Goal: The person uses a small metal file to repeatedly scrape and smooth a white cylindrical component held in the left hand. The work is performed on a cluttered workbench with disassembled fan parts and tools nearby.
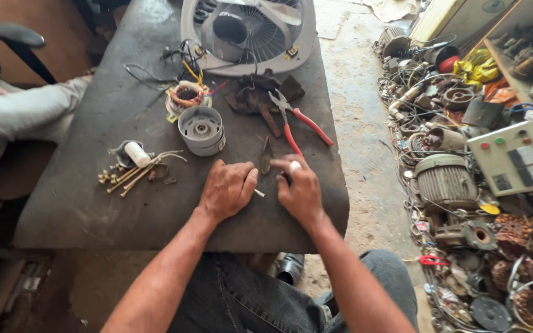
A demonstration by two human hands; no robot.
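Pinching a thin white tube [259, 193] with the left hand [227, 190], right hand [300, 190] curled shut around its other end, low over the dark worn tabletop [94, 203] for steadiness; red-handled pliers [296, 123] close by.

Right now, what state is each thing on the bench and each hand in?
left hand: closed, knuckles up, resting on the table.
right hand: closed on a small white piece.
red-handled pliers: lying flat, handles spread.
box fan: lying face up, blades not blurred.
grey motor housing: separate, open side up.
copper winding: out of the housing, wires loose.
long screws: removed, in a loose pile.
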